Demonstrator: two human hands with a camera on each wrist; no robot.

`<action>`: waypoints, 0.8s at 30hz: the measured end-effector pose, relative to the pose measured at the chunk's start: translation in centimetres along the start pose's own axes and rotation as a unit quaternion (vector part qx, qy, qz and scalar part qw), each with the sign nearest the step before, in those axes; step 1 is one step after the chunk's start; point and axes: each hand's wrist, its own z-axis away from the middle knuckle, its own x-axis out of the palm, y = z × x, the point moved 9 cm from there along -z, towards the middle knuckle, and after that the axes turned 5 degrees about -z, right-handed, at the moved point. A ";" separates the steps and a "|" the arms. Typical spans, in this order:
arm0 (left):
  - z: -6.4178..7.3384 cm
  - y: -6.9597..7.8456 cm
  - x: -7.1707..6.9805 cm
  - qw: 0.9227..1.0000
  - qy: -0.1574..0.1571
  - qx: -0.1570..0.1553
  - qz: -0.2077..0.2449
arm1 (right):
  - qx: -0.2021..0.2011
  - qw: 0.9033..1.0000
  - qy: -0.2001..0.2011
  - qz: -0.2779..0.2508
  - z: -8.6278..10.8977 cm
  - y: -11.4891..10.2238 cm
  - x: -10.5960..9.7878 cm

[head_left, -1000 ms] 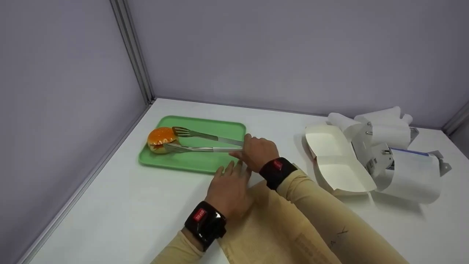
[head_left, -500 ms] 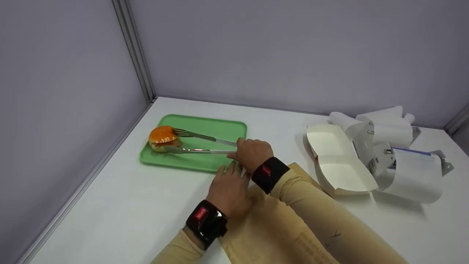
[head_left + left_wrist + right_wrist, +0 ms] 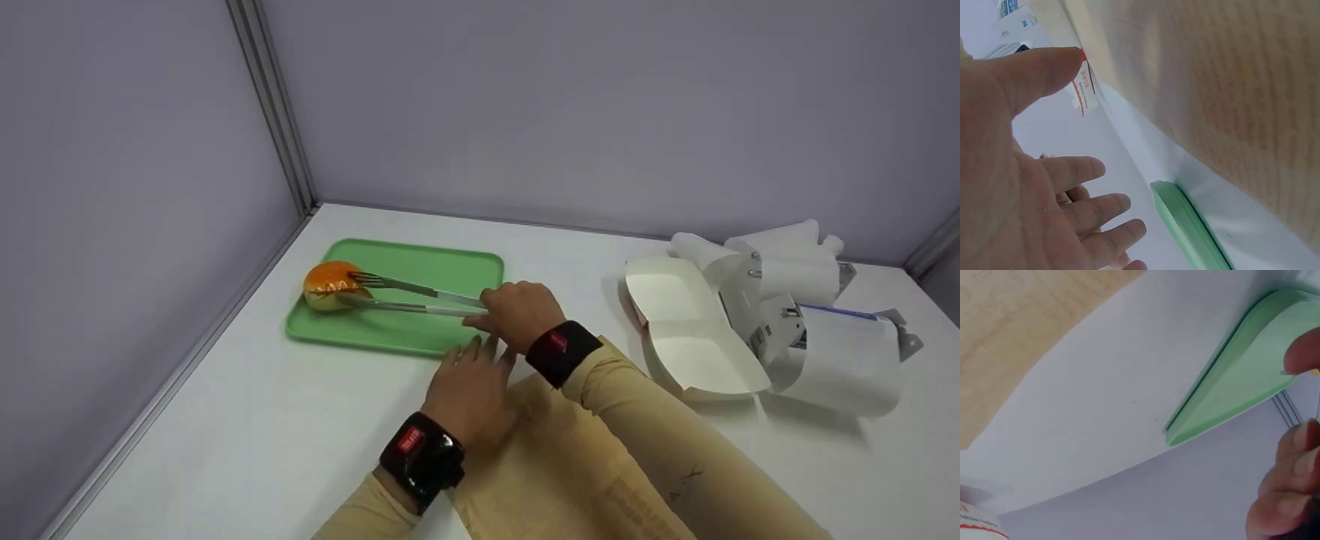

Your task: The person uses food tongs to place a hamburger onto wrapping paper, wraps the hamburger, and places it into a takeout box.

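My right hand (image 3: 521,313) grips the handle end of metal tongs (image 3: 409,307), which reach left across a green tray (image 3: 442,260). The tong tips lie against the right side of a hamburger (image 3: 324,286) at the tray's left end. One tip is on the bun's top, the other lower down. My left hand (image 3: 469,394) is beside the tray's front edge, above a brown paper bag (image 3: 562,465). In the left wrist view the left palm (image 3: 1022,174) holds nothing, and its fingers are extended and spread.
An open white cardboard clamshell box (image 3: 701,356) stands to the right of my right forearm. Beyond it are white dispensers with paper rolls (image 3: 847,360). Grey walls (image 3: 585,112) close off the back and left of the white table (image 3: 247,420).
The tongs and right hand have shifted slightly left, and the tong tips sit closer together on the hamburger. The bun looks tipped a little. My left hand stays nearly still.
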 end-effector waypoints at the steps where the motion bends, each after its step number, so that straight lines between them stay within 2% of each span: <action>1: 0.0 0.0 0.0 1.000 -0.005 0.000 0.006 | 0.001 1.000 0.002 -0.003 0.0 0.3 0.1; 6: 0.1 -0.5 -0.4 1.000 -0.018 -0.003 0.024 | 0.012 1.000 0.014 -0.011 0.2 1.5 0.3; 11: 0.0 -1.1 -0.7 0.999 -0.022 -0.011 0.026 | 0.011 0.999 0.030 0.006 0.5 2.3 -0.2; 16: -0.1 -1.1 -0.6 0.999 -0.035 -0.011 0.031 | 0.016 0.999 0.029 0.017 1.1 3.2 -0.4; 24: 0.1 -0.8 -0.7 0.999 -0.035 -0.005 0.022 | 0.022 0.999 0.033 0.024 2.9 4.2 -1.4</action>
